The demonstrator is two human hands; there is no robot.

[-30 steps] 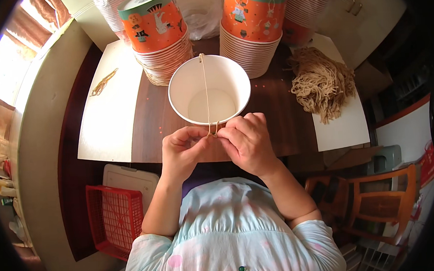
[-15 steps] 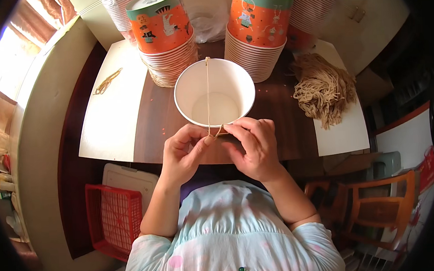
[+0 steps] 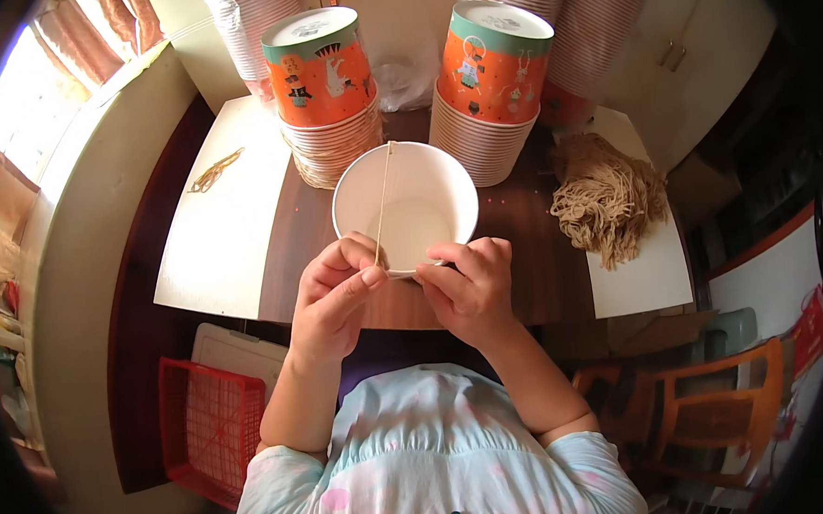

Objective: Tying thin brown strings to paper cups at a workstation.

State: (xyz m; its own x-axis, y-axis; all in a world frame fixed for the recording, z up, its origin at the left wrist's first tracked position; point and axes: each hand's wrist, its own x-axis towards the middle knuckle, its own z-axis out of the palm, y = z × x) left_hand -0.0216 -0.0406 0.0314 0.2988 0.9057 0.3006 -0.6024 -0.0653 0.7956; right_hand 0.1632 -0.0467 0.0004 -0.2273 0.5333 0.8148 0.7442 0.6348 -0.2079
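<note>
Daylight comes from the window [image 3: 21, 96] on my left, beside a brown curtain [image 3: 107, 36], onto the dark wooden table [image 3: 285, 250]. The white tub [image 3: 436, 186] stands open side up before me, near the table's front edge. Half a second ago my hands were close together at its near rim, both on the string [image 3: 383, 203]; now they are further apart. My left hand [image 3: 332, 294] pinches the string between thumb and fingers, so that it slants left from the far rim instead of running straight. My right hand [image 3: 473, 282] has its fingers closed on the near rim; whether string lies between them I cannot tell.

Two upturned stacks, a left one [image 3: 324, 89] and a right one [image 3: 493, 76], stand behind the tub. A tan pile [image 3: 609, 200] lies at right, a few strands [image 3: 214, 171] at left on white. Below are a red basket [image 3: 211, 435] and a wooden chair [image 3: 770, 382].
</note>
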